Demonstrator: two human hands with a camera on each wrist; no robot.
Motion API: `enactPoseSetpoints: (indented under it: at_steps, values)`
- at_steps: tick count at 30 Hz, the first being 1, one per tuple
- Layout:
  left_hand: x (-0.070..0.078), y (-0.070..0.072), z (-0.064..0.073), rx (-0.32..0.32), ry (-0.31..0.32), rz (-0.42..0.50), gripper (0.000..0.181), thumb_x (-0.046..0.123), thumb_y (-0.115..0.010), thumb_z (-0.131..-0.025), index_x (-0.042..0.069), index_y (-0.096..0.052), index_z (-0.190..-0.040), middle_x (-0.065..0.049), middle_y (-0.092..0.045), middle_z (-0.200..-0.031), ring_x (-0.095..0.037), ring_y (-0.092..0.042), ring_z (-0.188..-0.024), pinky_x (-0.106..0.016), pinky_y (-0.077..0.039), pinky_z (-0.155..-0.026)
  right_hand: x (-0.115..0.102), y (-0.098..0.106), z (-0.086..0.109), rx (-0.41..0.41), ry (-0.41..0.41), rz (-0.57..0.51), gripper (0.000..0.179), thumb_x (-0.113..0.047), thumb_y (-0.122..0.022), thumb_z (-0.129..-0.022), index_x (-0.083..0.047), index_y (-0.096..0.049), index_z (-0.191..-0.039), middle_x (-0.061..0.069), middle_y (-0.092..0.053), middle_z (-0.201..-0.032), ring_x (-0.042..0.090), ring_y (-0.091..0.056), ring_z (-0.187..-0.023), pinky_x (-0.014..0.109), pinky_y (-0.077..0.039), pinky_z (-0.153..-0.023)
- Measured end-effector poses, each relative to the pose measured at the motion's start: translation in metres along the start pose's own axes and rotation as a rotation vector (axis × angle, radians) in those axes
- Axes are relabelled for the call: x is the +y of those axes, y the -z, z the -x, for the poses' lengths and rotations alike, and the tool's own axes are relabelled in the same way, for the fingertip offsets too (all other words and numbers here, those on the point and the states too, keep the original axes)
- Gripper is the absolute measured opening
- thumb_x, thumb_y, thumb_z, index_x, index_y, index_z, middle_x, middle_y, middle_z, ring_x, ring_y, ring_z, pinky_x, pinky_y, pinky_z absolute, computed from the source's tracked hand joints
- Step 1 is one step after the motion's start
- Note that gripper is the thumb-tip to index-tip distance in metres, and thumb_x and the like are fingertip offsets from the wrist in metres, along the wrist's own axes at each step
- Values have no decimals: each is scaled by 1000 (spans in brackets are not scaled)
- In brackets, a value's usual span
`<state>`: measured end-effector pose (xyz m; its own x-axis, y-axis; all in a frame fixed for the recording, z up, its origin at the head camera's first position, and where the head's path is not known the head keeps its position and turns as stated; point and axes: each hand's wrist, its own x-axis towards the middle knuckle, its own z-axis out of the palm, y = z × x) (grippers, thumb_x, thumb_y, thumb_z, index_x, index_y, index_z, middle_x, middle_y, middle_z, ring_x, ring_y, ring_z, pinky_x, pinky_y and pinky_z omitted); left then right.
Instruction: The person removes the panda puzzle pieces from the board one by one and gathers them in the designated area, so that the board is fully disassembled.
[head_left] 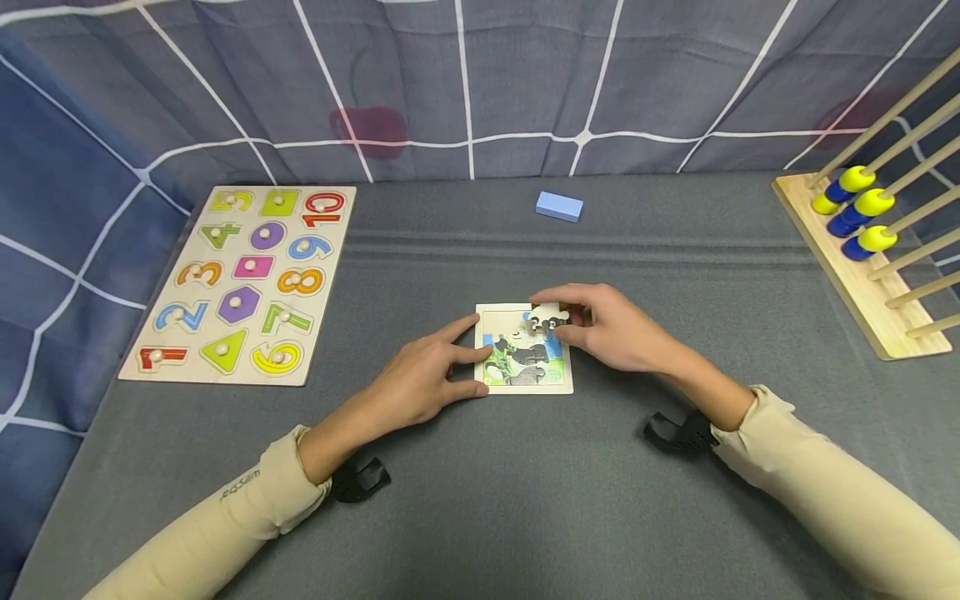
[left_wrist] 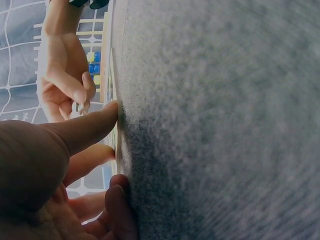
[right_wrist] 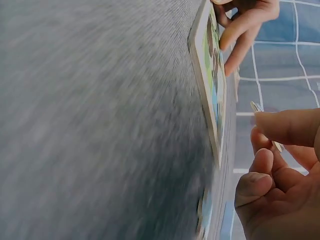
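A small square panda jigsaw board (head_left: 568, 377) with a pale wooden frame lies flat on the grey table. Spread fingers of my left hand (head_left: 420, 379) rest along its left side, thumb at the near corner and index finger at the far one. Over the board's far right part, my right hand (head_left: 618, 329) pinches a puzzle piece (head_left: 546, 315) showing a panda's face between thumb and fingers. In the right wrist view that piece (right_wrist: 255, 106) appears nearly edge-on, raised above the board. Several panda-picture pieces fill the near part of the board.
To the left lies a wooden peg board (head_left: 288, 373) of numbers and shapes. A blue block (head_left: 559, 207) sits beyond the jigsaw. At the right stands a wooden bead rack (head_left: 855, 275) with upright rods and yellow and blue beads. A checked cloth (head_left: 420, 83) hangs behind.
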<state>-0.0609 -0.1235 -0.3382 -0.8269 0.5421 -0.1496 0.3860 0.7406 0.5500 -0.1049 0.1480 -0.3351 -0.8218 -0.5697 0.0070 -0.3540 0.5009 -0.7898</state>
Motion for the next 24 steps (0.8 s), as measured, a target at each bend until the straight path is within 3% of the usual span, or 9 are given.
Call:
enactPoseSetpoints:
  at_steps: [2, 8, 15, 24]
  values:
    - [0, -1, 0, 1, 1, -3, 52, 32, -78, -86, 14, -64, -133, -12, -33, -157, -29, -51, -123, -50, -42, -98, 3, 5, 7, 7, -13, 2, 39, 0, -67, -89, -9, -67, -127, 1, -55, -79, 17, -45, -68, 29, -36, -61]
    - [0, -1, 0, 7, 2, -5, 51, 31, -78, -86, 14, -64, -132, -13, -33, -157, -26, -52, -115, -49, -43, -97, 16, 24, 28, 24, -36, -17, 38, 0, -68, -90, -6, -65, -128, 2, -49, -75, 14, -41, -64, 29, -34, -57]
    - [1, -1, 1, 4, 1, 1, 52, 30, -79, -85, 13, -64, -132, -14, -33, -157, -30, -50, -125, -49, -42, -99, 36, 44, 52, 77, -39, 22, 36, 2, -67, -90, -4, -65, -126, 3, -50, -76, 13, -42, -63, 29, -35, -54]
    - [0, -1, 0, 9, -16, 3, 52, 30, -79, -85, 13, -64, -132, -14, -33, -156, -33, -46, -131, -50, -41, -100, 53, 54, 63, 77, -56, 94, 38, 6, -68, -87, -2, -66, -125, -1, -46, -71, 10, -40, -60, 28, -33, -53]
